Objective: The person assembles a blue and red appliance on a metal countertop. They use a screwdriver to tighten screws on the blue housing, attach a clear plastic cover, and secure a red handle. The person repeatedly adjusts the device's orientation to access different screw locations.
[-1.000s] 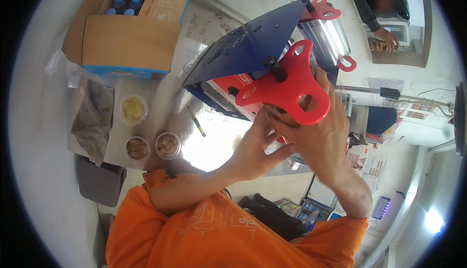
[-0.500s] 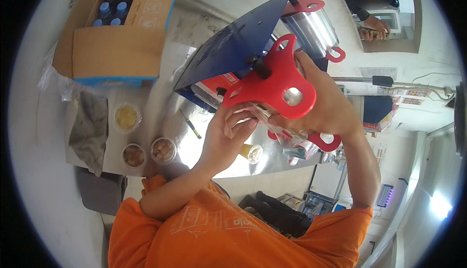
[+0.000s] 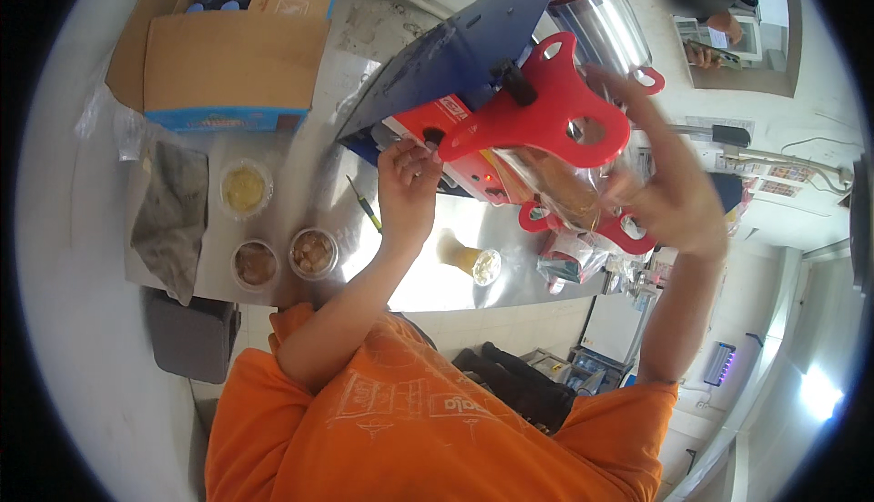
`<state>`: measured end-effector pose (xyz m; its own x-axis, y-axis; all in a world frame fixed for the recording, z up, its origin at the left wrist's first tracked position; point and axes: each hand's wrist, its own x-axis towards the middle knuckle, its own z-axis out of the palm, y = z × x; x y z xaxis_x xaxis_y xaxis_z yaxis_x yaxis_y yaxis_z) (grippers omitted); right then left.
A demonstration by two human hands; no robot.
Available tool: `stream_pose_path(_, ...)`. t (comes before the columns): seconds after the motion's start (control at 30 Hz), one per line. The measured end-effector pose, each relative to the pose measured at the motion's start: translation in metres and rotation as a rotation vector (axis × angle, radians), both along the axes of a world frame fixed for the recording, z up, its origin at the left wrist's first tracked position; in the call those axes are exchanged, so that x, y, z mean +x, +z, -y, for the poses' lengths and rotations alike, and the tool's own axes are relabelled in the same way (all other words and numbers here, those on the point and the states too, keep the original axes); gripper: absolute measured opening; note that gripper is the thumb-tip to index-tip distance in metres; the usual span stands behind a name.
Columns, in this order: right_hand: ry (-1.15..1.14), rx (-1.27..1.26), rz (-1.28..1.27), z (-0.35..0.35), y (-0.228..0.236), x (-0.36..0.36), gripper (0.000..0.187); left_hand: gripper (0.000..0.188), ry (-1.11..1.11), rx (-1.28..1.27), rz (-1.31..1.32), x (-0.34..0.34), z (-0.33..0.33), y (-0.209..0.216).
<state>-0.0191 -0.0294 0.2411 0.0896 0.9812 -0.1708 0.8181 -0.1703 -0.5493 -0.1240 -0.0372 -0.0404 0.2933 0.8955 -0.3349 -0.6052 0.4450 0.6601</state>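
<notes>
A blue and red machine (image 3: 446, 47) stands on the metal table, its red front panel facing me. On its front, a red three-lobed end plate (image 3: 546, 106) caps a roll of clear film (image 3: 555, 188). My left hand (image 3: 407, 197) is closed, its fingertips pinching a black knob (image 3: 433, 136) on the red panel. My right hand (image 3: 669, 179), smeared by motion, is beside the film roll; its fingers are too blurred to read. A shiny metal cylinder (image 3: 601, 29) with red end plates sits behind.
Left on the table (image 3: 337, 197) are three lidded clear cups (image 3: 246, 189), a grey cloth (image 3: 173, 224) and a carton (image 3: 237, 65) of blue-capped bottles. A slim pen-like tool (image 3: 366, 206) and a yellow-filled cup (image 3: 473, 263) lie nearer. Another person's hand (image 3: 701, 54) shows through a wall opening.
My left hand has left the clear film and moved up to the black knob. My right hand has moved right, off the end plate. More of the red panel shows.
</notes>
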Motion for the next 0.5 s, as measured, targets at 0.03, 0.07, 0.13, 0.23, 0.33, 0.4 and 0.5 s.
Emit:
stream_pose_path(0.03,-0.012,0.015,0.018,-0.004,0.013,0.006,0.072,0.041,0.001,0.03,0.025,0.003,0.0,-0.003)
stream_pose_path(0.07,-0.009,0.131,0.156,-0.007,0.016,0.012,0.056,0.041,0.005,0.048,0.041,0.003,-0.001,-0.007)
stream_pose_path(0.13,-0.024,0.296,0.341,-0.004,0.014,0.01,0.035,0.042,-0.001,0.037,0.048,0.003,0.003,-0.013)
stream_pose_path(0.23,0.007,0.54,0.689,0.02,0.004,-0.028,0.026,0.042,0.005,0.038,-0.059,-0.004,0.0,-0.02)
stream_pose_path(0.33,0.002,0.826,0.541,0.069,0.008,-0.044,0.027,0.042,-0.021,0.037,-0.113,0.004,0.008,-0.019)
stream_pose_path(0.4,-0.004,1.159,0.081,0.101,-0.009,-0.016,0.029,0.041,-0.025,0.09,-0.182,-0.004,0.005,-0.018)
stream_pose_path(0.5,-0.633,1.246,0.075,0.154,-0.091,0.028,0.037,0.043,0.063,0.164,-0.22,-0.018,0.002,-0.015)
